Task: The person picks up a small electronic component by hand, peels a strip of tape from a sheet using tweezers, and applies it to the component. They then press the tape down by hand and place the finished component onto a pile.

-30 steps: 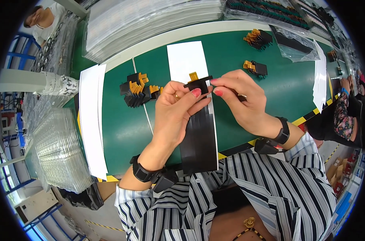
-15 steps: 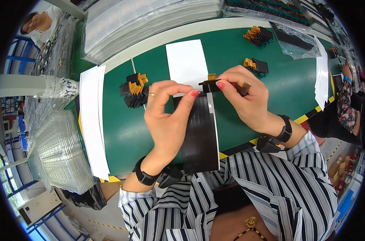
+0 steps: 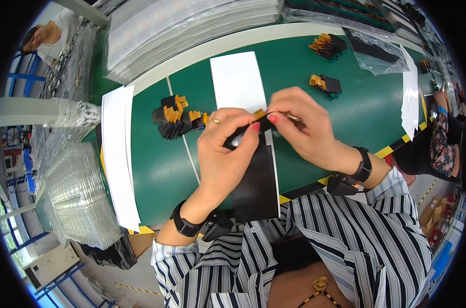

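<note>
Golden tab (image 3: 259, 114) on its far side, held the small black piece (image 3: 264, 123) tilted above the far end of some black sheeting (image 3: 254, 179). Half a second before, gripped it in the right hand (image 3: 307, 126) alone; now pinched its left end with the left hand (image 3: 223, 156) too, fingertips nearly closed, and so steadied it from both sides. Kept the right thumb and forefinger closed on the other end. Counted one piece in hand, one white sheet (image 3: 236, 77) straight beyond, one cluster of similar pieces (image 3: 172, 118) leftward on the tabletop (image 3: 153, 174), two more clusters (image 3: 329, 46) rightward; could not count the overlapped pieces.
</note>
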The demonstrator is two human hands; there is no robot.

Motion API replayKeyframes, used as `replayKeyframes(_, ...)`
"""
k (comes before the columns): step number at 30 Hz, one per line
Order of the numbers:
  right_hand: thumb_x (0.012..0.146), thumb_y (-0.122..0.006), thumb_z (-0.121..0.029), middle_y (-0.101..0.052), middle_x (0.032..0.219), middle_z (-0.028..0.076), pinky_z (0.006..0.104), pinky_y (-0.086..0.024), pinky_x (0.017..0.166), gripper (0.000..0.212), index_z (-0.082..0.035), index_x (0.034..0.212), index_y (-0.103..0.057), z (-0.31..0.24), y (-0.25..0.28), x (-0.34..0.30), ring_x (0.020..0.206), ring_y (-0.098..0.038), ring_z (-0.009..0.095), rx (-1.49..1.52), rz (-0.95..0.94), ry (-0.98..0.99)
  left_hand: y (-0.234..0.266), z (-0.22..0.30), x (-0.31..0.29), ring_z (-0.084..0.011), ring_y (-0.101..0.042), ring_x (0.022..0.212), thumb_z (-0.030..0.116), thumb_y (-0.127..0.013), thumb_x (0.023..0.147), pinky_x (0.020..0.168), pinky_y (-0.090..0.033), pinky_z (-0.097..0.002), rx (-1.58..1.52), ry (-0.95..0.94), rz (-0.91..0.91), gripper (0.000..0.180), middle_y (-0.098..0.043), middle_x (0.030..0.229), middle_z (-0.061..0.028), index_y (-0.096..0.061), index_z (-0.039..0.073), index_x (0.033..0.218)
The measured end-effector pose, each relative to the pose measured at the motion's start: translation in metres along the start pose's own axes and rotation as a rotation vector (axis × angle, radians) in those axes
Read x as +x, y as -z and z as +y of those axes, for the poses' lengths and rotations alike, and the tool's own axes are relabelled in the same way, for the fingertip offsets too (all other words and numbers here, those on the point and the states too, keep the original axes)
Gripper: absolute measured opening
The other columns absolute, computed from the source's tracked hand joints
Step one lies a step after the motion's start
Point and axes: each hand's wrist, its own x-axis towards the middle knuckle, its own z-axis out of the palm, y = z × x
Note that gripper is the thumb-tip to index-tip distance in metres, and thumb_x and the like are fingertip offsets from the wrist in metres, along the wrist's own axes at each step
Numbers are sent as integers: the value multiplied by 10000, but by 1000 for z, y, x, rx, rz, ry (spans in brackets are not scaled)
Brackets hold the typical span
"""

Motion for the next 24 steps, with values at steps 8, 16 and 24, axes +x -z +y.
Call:
replayKeyframes(8,803,-513,7,-546,788,71,261,-410,665,52,25,823,-557,29,80,22,677,-494,132,-411,117,40,-3,0,-4,-86,-509,720,-6,-552,785,673,-420,-210,-116,200,-102,310,-573,864,-37,-505,18,1090)
replayKeyframes(16,840,-472,-21,-569,845,94,249,-407,712,108,45,809,-552,44,97,6,750,-519,157,-526,168,104,2,2,-2,-158,-530,694,23,-596,748,629,-445,-236,274,77,-214,278,-580,886,-64,-549,20,1022)
replayKeyframes(24,889,-431,-95,-581,917,169,281,-505,679,190,70,864,-521,6,35,-10,764,-607,225,354,-79,-376,8,9,-32,-211,-516,808,186,-657,673,616,-475,-278,1095,-274,-334,321,-547,1050,-72,-578,26,940)
